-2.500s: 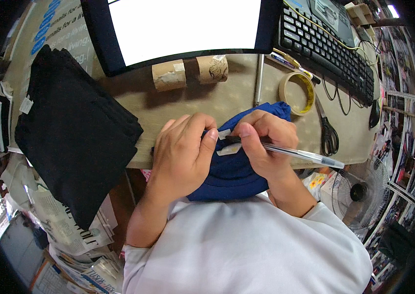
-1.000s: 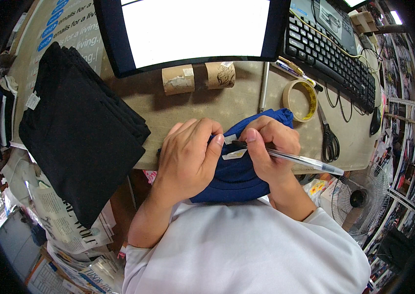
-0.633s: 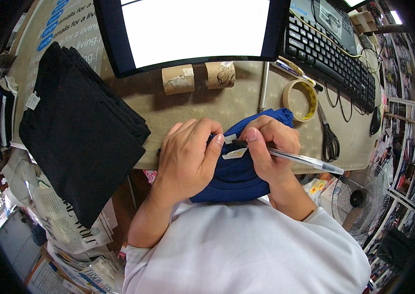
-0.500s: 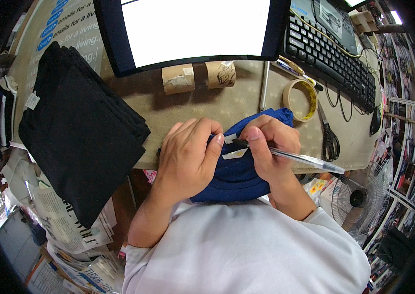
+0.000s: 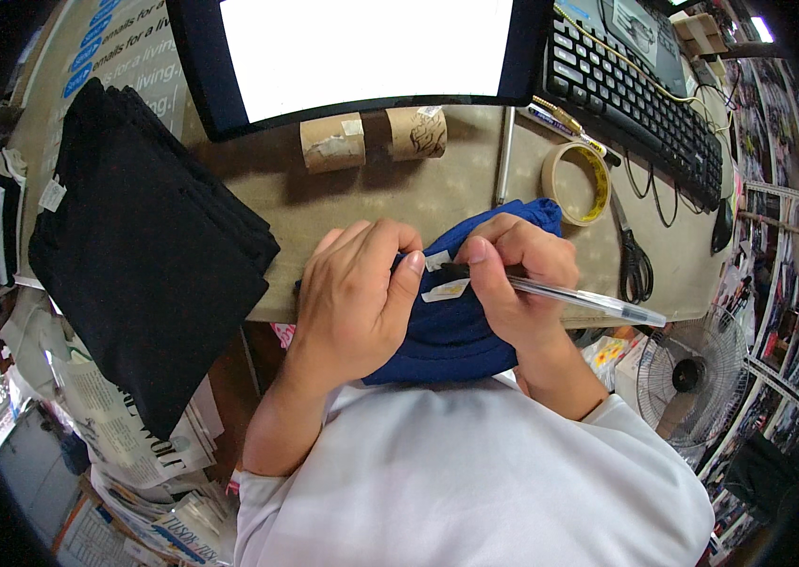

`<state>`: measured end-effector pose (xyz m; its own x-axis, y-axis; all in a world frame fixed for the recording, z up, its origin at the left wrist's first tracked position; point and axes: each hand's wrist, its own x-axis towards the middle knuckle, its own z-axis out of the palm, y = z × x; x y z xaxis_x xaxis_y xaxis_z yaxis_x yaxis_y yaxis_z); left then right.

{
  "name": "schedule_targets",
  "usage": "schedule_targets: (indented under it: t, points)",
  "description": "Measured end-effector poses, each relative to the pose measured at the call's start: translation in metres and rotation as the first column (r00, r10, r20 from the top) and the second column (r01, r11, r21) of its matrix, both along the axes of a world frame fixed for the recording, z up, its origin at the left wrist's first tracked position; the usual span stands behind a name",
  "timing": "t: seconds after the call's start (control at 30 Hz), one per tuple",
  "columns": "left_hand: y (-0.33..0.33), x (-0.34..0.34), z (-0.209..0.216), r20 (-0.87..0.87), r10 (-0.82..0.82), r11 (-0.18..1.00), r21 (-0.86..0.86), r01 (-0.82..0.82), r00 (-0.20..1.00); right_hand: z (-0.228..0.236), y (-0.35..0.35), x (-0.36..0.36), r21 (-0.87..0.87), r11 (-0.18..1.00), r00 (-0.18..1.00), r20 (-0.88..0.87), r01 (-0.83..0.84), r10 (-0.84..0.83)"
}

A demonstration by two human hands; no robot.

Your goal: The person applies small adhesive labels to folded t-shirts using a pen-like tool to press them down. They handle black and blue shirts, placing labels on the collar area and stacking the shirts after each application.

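Note:
A folded dark blue garment [image 5: 447, 357] lies at the desk's front edge, against my white shirt. My left hand [image 5: 354, 302] is closed on its left part, thumb and forefinger together beside a small white tag [image 5: 437, 261]. Just below that tag, a second white label [image 5: 445, 291] shows on the blue cloth. In my right hand [image 5: 518, 279] is a clear pen [image 5: 598, 300] with a black tip end, its point down at the labels and its barrel slanting off to the right. The pen's exact contact point is too small to make out.
Black folded garments [image 5: 149, 255] hang over the desk edge at left. A monitor [image 5: 362, 118] stands ahead, behind two cardboard rolls [image 5: 331, 146]. To the right are a tape roll [image 5: 551, 184], black scissors [image 5: 636, 269], a keyboard [image 5: 636, 113] and a fan [image 5: 689, 375].
The pen's tip has shifted slightly left, close to the small tag and the label. Both hands keep their grips. The whole view has moved a little.

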<state>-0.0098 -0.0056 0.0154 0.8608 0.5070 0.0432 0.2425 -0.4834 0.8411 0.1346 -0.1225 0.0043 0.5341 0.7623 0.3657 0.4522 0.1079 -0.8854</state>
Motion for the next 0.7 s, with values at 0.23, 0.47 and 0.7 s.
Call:
schedule_targets:
  t: [0.23, 0.47, 0.7]
  points:
    - [-0.0008, -0.0003, 0.0, 0.013, 0.012, 1.0, -0.004, -0.012, 1.0, 0.0036, 0.0028, 0.0001, 0.006, 1.0, 1.0, 0.023, -0.018, 0.018]
    - [-0.0009, -0.0008, 0.0001, -0.003, 0.006, 1.0, -0.005, -0.006, 1.0, 0.005, 0.003, -0.0006, -0.039, 0.999, 0.998, 0.06, -0.006, 0.008]
    - [0.0002, -0.0005, -0.0018, 0.004, -0.005, 1.0, 0.001, 0.005, 1.0, 0.0026, 0.0019, 0.0016, -0.036, 0.999, 0.998, 0.06, -0.028, 0.03]
